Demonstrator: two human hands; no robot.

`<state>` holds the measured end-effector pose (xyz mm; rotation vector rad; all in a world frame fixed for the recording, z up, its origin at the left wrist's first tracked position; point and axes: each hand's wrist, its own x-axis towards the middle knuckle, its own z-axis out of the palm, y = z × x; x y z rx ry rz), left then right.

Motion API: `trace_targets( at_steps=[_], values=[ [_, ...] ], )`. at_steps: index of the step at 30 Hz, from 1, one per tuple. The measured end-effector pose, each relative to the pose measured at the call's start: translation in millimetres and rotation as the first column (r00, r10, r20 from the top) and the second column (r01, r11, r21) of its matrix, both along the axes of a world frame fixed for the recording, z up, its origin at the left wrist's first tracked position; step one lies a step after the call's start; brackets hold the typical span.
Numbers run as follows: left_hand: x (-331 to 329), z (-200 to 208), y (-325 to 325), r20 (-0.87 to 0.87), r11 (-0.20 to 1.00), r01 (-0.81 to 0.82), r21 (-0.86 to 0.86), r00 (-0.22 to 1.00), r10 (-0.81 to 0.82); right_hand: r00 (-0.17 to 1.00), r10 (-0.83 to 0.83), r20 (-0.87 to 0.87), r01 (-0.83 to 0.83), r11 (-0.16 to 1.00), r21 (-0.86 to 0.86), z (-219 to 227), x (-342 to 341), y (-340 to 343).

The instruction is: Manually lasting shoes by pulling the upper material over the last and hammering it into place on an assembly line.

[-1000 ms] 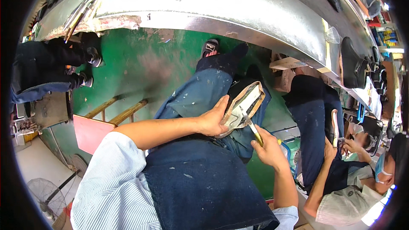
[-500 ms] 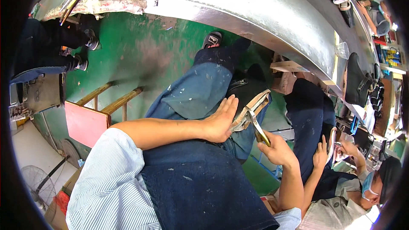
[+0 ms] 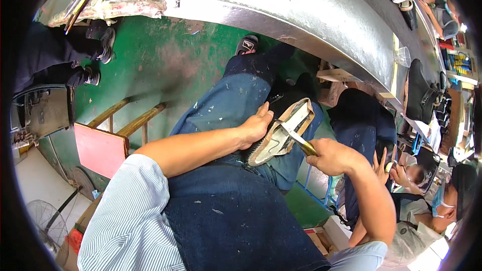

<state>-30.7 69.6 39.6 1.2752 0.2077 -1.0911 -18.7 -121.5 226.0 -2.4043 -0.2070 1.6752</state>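
An unsoled shoe (image 3: 264,153) rests across my lap with its underside up, showing a pale insole and a ragged, pleated edge. My left hand (image 3: 255,126) grips it from the left side, the fingers curled at its edge and partly hidden. Closed round the handles of metal pincers (image 3: 297,139) is my right hand (image 3: 334,156). The head of the pincers lies over the middle of the shoe's underside, close to its inner rim. Whether the jaws pinch any material cannot be made out. A dark blue apron (image 3: 221,216) covers my lap.
A metal-topped workbench (image 3: 281,0) runs along the far side, with a black boot (image 3: 419,93) at its right. A pink-topped stool (image 3: 100,148) stands at left, near a fan (image 3: 47,221). A co-worker (image 3: 422,221) sits close on my right.
The shoe has turned to show more of its underside, its near end swinging toward me. My left hand has shifted from a flat press to a curled hold; my right forearm has swung outward.
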Motion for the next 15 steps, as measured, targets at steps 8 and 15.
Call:
trace_targets(
  at_steps=[8,15],
  values=[
    [-17.1,2.0,12.9,-0.177,0.983,-0.16,-0.093,0.974,0.142,0.984,-0.13,0.121,0.124,0.991,0.049,-9.3,-30.3,8.5],
    [2.0,34.3,29.0,-0.345,0.795,-0.236,-0.558,0.938,0.036,0.663,-0.654,0.365,0.49,0.748,0.449,-72.0,-111.5,24.6]
  ],
)
